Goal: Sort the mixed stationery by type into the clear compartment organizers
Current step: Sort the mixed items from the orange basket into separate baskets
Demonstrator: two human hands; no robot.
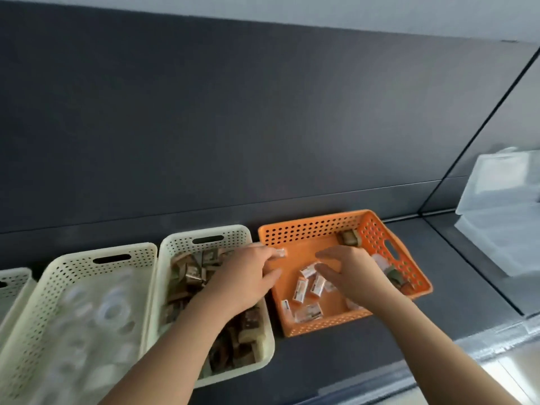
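An orange perforated basket (309,228) holds several small white-and-orange packets (301,289) and a few brown boxes (349,237). My left hand (242,276) reaches over the basket's left wall and pinches one small white packet (280,252) at its fingertips. My right hand (350,273) hovers inside the basket just above the packets, fingers spread and curled, holding nothing. To the left, a cream basket (204,236) is filled with brown boxes (193,273). Another cream basket (70,267) holds clear tape rolls (112,309).
A third cream basket (14,282) shows at the far left edge. Clear plastic organizers (502,206) are stacked at the right on the dark counter. A dark wall panel rises right behind the baskets. A shiny metal edge (496,349) runs along the front right.
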